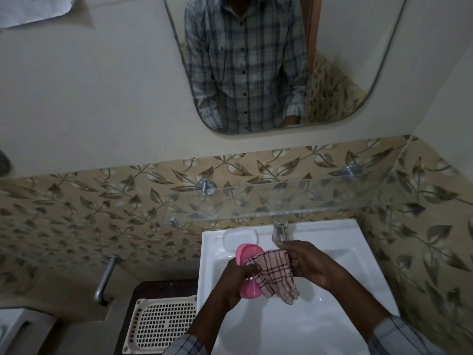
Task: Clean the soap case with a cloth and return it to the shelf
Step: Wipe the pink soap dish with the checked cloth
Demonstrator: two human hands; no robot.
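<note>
Over the white sink (332,242), my left hand (234,280) grips a pink soap case (249,252), which stands on its side with its lower end (249,290) showing below my fingers. A pink checked cloth (275,274) lies across the case's right face. My right hand (311,262) presses and holds the cloth from the right. Above the sink, a glass shelf (320,201) juts from the leaf-patterned tiles on two metal mounts.
A tap (279,230) stands at the sink's back rim, just beyond my right fingers. A white soap-shaped recess or bar (239,239) sits on the rim's back left. A white lattice basket (161,321) lies left of the sink. A mirror (281,65) hangs above.
</note>
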